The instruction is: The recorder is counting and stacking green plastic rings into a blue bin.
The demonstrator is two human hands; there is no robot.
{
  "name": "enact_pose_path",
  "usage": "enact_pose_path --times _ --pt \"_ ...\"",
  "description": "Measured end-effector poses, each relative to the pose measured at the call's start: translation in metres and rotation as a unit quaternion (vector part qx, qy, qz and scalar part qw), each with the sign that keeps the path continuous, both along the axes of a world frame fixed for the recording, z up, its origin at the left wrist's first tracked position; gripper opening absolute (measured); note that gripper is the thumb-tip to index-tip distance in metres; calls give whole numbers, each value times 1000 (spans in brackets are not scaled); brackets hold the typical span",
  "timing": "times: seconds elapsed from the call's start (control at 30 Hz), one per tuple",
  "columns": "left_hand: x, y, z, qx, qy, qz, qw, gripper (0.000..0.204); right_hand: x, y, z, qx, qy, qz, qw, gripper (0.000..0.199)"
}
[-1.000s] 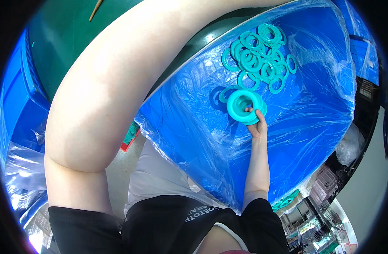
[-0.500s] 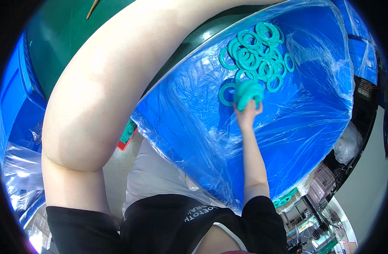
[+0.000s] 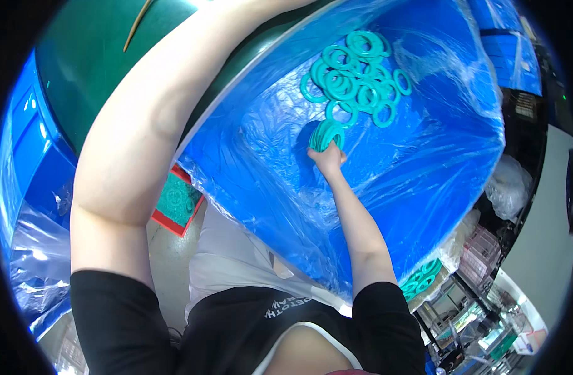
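My right hand point(image 3: 329, 160) reaches down into a large blue bin point(image 3: 424, 187) lined with clear plastic film. Its fingers are closed round a stack of teal rings point(image 3: 327, 134), flat and wide-holed, held on edge close to the bin's bottom. Just beyond the stack lies a loose pile of the same teal rings point(image 3: 355, 75), several overlapping one another. My left arm stretches forward along the bin's left side and leaves the top of the head view, so the left hand is hidden.
A green tabletop point(image 3: 80, 81) with a thin wooden stick point(image 3: 135, 26) lies at the far left. Below my left arm, a red crate point(image 3: 179, 203) holds teal scraps. More blue bins point(image 3: 33, 137) stand at the left; other teal rings point(image 3: 422, 281) sit near my right elbow.
My right hand still grips the ring stack, now sharper in view and close to the bottom. The bin and pile appear shifted left, and the left hand remains out of view.
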State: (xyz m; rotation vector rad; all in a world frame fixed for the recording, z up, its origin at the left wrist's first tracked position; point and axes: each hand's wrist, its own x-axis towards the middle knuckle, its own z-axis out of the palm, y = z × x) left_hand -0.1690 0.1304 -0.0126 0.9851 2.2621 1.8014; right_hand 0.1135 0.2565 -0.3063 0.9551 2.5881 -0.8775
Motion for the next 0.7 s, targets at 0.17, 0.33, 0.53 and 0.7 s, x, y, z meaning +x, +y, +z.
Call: enact_pose_path --times 0.17,0.33,0.53,0.7 --pt "11 -13 17 -23 22 73 997 16 15 -6 137 -425 200 -219 855 35" --pt "118 1 1 -73 228 -15 971 15 89 -18 265 -499 347 -269 747 34" --pt "362 -63 31 -117 45 -217 968 36 187 -61 314 -517 401 -302 693 34" --pt "400 -103 -3 35 -263 -137 954 22 252 -75 321 -472 393 -290 734 25"
